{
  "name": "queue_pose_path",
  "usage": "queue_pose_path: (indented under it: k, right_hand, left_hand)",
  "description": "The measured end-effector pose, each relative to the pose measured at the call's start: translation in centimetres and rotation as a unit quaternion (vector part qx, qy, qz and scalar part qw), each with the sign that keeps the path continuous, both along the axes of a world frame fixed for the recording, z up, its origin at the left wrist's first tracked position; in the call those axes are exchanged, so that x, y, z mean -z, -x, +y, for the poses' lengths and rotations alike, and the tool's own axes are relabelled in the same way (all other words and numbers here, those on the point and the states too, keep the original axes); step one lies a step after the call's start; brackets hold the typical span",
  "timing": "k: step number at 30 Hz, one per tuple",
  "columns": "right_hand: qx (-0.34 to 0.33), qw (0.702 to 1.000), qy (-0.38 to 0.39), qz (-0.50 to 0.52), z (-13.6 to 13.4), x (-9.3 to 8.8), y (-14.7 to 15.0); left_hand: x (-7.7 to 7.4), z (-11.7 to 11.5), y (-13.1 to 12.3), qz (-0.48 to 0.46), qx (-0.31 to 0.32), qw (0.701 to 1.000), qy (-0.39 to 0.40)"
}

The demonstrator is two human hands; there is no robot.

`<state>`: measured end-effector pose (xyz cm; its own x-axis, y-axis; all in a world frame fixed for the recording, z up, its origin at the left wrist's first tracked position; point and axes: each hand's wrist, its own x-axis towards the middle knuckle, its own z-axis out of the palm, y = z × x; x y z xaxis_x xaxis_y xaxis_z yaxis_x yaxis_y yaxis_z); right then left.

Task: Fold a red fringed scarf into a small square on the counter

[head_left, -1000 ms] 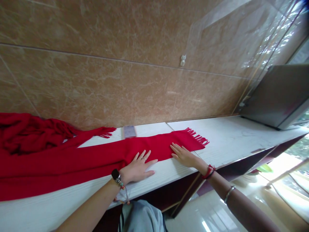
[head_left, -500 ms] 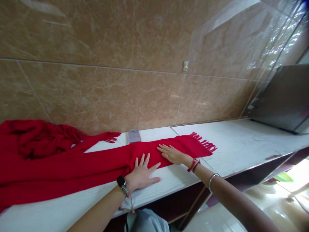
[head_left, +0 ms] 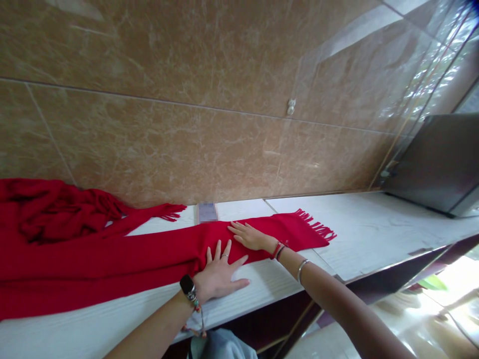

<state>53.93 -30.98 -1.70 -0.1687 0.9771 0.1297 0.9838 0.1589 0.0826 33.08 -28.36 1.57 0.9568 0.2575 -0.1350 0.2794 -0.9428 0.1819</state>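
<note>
A long red scarf (head_left: 142,259) lies along the white countertop (head_left: 359,229). Its right end is flat and finishes in a fringe, while the far left part is bunched against the wall, with another fringed end poking out. My left hand (head_left: 220,271) rests with fingers spread, fingertips on the scarf and thumb over the bare counter at its near edge. Just right of it, my right hand (head_left: 250,237) lies flat on the scarf, fingers stretched toward the left. Neither hand grips the cloth.
Behind the scarf, a small blurred rectangular item (head_left: 207,213) lies near the wall. Brown marble tiles (head_left: 168,144) rise along the counter's back, with a small white hook (head_left: 291,106) on them. A dark grey box-shaped appliance (head_left: 434,159) stands at the far right end.
My right hand has slid left along the scarf, closer to my left hand. The left hand stays in nearly the same place, and the camera view has shifted slightly.
</note>
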Motion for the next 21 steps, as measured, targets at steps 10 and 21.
queue_pose_path:
  k: [10,21]
  right_hand:
    - [0.258,0.964,0.054,-0.043,-7.2,0.3,-14.0]
    - [0.186,0.982,0.002,0.043,-6.4,1.0,-12.5]
  left_hand:
    - [0.0,-0.2,0.0,-0.008,-0.011,1.0,0.005]
    - [-0.3,-0.3,-0.1,0.004,-0.019,1.0,0.0]
